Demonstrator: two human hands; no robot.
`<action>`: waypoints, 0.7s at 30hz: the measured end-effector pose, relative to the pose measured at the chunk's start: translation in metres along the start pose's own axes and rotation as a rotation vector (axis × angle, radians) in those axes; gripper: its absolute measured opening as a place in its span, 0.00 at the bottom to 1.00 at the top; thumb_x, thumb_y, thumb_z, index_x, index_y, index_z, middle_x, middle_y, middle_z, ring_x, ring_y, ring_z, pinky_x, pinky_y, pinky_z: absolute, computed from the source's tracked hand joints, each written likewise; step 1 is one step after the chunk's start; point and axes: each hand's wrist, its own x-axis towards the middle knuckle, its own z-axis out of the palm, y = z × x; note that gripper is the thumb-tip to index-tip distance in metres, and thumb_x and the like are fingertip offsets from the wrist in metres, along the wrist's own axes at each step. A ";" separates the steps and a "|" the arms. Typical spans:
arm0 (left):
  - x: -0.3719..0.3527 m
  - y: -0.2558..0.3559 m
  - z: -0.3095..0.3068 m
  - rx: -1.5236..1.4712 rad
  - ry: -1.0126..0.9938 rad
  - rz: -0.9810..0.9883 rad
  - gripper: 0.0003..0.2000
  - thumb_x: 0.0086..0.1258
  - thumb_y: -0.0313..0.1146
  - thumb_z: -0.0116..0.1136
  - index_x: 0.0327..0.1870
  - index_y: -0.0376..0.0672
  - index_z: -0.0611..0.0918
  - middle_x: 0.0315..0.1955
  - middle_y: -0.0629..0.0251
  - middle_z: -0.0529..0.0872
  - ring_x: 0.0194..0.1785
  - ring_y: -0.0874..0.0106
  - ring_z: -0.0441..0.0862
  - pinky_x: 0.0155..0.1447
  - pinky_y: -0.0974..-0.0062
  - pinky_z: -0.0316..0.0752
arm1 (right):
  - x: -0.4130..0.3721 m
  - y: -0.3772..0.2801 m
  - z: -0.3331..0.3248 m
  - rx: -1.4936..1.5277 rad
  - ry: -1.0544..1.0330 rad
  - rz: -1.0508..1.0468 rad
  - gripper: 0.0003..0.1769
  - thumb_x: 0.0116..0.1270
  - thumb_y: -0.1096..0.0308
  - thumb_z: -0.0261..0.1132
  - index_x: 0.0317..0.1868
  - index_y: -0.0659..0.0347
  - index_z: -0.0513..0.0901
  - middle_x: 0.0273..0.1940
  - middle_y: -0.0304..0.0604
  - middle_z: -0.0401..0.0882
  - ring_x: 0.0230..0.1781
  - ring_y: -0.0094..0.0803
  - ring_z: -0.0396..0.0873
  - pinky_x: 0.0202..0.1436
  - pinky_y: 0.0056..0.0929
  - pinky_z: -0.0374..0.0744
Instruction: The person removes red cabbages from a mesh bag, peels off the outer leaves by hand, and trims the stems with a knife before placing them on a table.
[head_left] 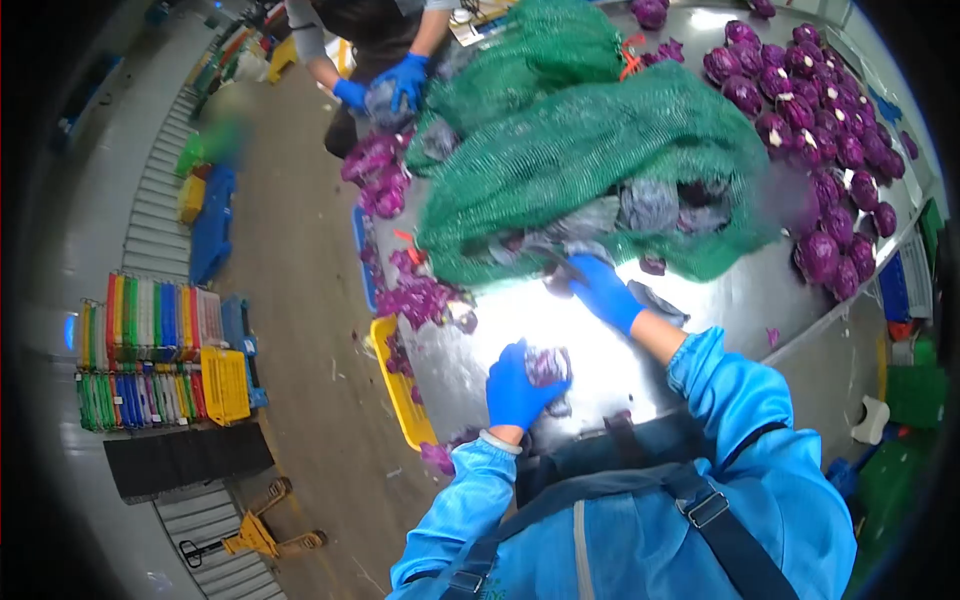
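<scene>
My left hand (522, 388), in a blue glove, is wrapped round a purple cabbage (547, 367) just above the metal table's near edge. Farther forward, my right hand (605, 294), also gloved in blue, is closed beside the opening of a green mesh bag (590, 150). A thin dark thing sticks out from its fingers, too unclear to name. Greyish-purple cabbages (648, 205) lie inside the bag. The metal table (470, 360) shines under both hands.
Many peeled purple cabbages (818, 257) are heaped at the right. Loose purple leaves (415, 300) lie along the left edge, above a yellow crate (398, 385). Across the table, a co-worker's gloved hands (405, 82) hold another cabbage.
</scene>
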 end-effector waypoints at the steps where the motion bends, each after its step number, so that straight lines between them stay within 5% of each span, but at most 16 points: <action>1: -0.005 0.010 0.001 -0.086 0.033 -0.058 0.47 0.46 0.47 0.78 0.68 0.37 0.67 0.59 0.47 0.75 0.61 0.50 0.74 0.65 0.58 0.69 | -0.009 -0.036 -0.013 -0.007 -0.045 0.108 0.20 0.68 0.60 0.61 0.57 0.60 0.77 0.44 0.54 0.83 0.45 0.51 0.82 0.46 0.41 0.79; 4: -0.020 0.005 0.020 -0.214 0.080 -0.057 0.51 0.43 0.50 0.79 0.70 0.43 0.63 0.65 0.44 0.67 0.67 0.45 0.65 0.68 0.54 0.65 | -0.061 -0.072 -0.025 -0.164 -0.283 0.346 0.19 0.64 0.64 0.66 0.53 0.58 0.75 0.38 0.51 0.81 0.40 0.48 0.81 0.41 0.42 0.78; 8: -0.020 0.005 0.028 -0.225 0.071 -0.037 0.53 0.42 0.42 0.81 0.71 0.43 0.59 0.65 0.47 0.62 0.67 0.49 0.66 0.68 0.59 0.68 | -0.135 -0.076 -0.021 -0.239 -0.081 0.046 0.19 0.62 0.72 0.62 0.54 0.57 0.74 0.39 0.47 0.74 0.42 0.48 0.77 0.45 0.42 0.78; 9: -0.018 0.005 0.028 -0.248 0.069 -0.052 0.53 0.42 0.42 0.80 0.71 0.44 0.60 0.66 0.47 0.61 0.67 0.49 0.66 0.68 0.60 0.69 | -0.143 -0.082 -0.022 -0.187 -0.131 0.113 0.18 0.64 0.73 0.59 0.56 0.58 0.74 0.41 0.49 0.75 0.42 0.48 0.79 0.43 0.44 0.78; 12: -0.014 0.005 0.031 -0.225 0.066 -0.054 0.52 0.43 0.42 0.80 0.71 0.44 0.60 0.65 0.48 0.62 0.67 0.49 0.67 0.68 0.59 0.69 | -0.148 -0.087 -0.013 -0.231 -0.215 0.259 0.20 0.68 0.68 0.57 0.60 0.58 0.72 0.40 0.54 0.80 0.33 0.53 0.81 0.35 0.48 0.80; 21: -0.014 0.012 0.036 -0.205 0.076 -0.047 0.50 0.43 0.43 0.79 0.69 0.42 0.62 0.63 0.41 0.63 0.65 0.44 0.66 0.66 0.56 0.69 | -0.140 -0.069 0.005 -0.295 -0.399 0.382 0.14 0.66 0.71 0.52 0.51 0.60 0.74 0.37 0.56 0.82 0.34 0.53 0.83 0.36 0.49 0.80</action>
